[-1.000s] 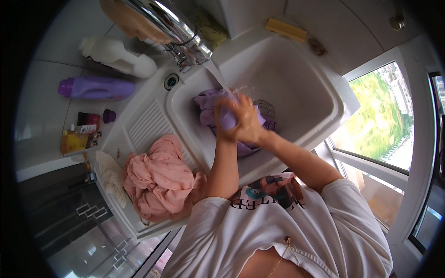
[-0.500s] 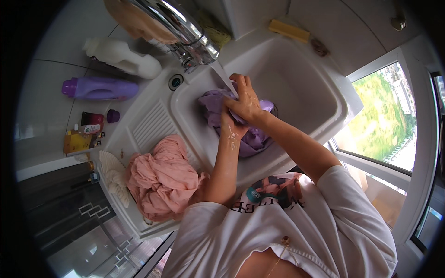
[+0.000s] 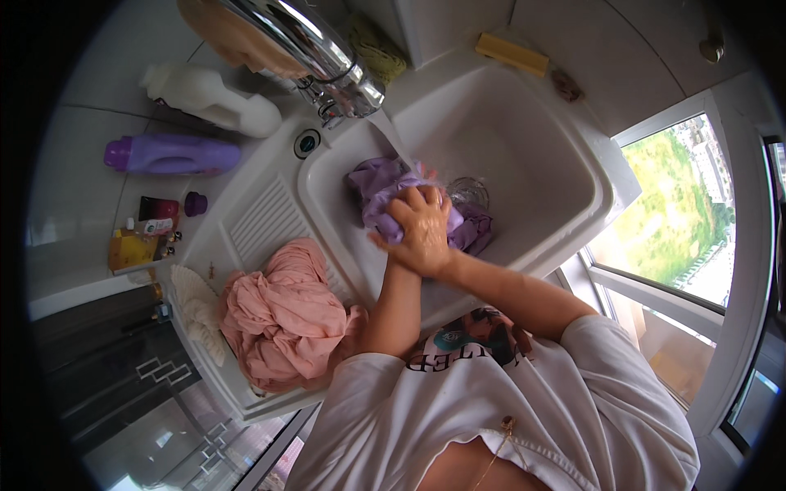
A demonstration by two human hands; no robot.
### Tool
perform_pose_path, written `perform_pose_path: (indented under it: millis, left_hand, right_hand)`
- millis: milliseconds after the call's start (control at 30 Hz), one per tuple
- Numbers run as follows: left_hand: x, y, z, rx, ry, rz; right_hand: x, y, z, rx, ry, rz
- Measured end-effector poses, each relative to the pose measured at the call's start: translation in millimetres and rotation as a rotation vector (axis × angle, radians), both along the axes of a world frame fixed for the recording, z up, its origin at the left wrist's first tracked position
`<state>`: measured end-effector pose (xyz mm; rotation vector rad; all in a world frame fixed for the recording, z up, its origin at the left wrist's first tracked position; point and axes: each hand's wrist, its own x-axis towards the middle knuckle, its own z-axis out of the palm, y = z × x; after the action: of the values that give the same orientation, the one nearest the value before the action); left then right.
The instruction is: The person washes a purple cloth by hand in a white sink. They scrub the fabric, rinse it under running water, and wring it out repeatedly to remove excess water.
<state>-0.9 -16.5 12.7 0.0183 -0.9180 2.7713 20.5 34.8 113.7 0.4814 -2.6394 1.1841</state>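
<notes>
Soft light-purple cloth (image 3: 378,182): thin, wet-looking fabric, bunched into an irregular mass of folds.
Place: on the floor of the smooth white rectangular sink basin (image 3: 524,155), towards its left side, below the curved polished-metal faucet (image 3: 352,94).
Water: a clear, narrow stream (image 3: 385,131) running from the spout down to the cloth.
Right hand (image 3: 422,233): wet, back upward, fingers bent and closed over the cloth, thumb out to the left.
Left hand (image 3: 428,172): mostly hidden beneath the right, reddish fingertips showing beyond it; its closure cannot be told.
Forearms: crossing near the wrists, the right over the left.
Axis of cloth: longest from upper left to lower right; a loose, darker-looking fold points right, past the right hand. No distinct front end shows.
Beside basin: crumpled matte salmon-pink cloth (image 3: 286,315), heaped on the white ribbed drainboard (image 3: 266,221).
Far rim: yellow oblong bar (image 3: 512,54).
</notes>
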Motion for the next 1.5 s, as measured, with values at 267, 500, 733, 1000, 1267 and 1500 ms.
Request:
perform_pose_path:
  millis: [267, 500, 733, 1000, 1267, 1500]
  left_hand:
    - [-0.5, -0.2, 55.8, -0.938, -0.329, -0.207]
    - [-0.1, -29.8, 14.3, -0.629, 0.121, -0.182]
    - [-8.2, 2.2, 51.9, -1.016, -0.378, -0.178]
    - [-11.8, -5.3, 63.3, -1.015, -0.079, -0.116]
    - [-13.7, -16.2, 26.2, -1.072, -0.164, -0.022]
    - [-20.9, 21.3, 29.8, -1.446, -0.682, -0.319]
  right_hand:
    - [-96.2, 25.6, -54.0, -0.287, -0.267, -0.354]
    - [-4.6, 3.1, -10.4, -0.098, 0.035, 0.061]
    - [-88.8, 19.9, -48.0, -0.361, -0.137, -0.296]
    - [-25.7, 22.3, -7.2, -0.317, -0.032, -0.014]
    - [-38.0, 20.1, 0.5, -0.424, -0.064, 0.099]
    - [-95.3, 76.0, -68.1, -0.200, -0.367, -0.007]
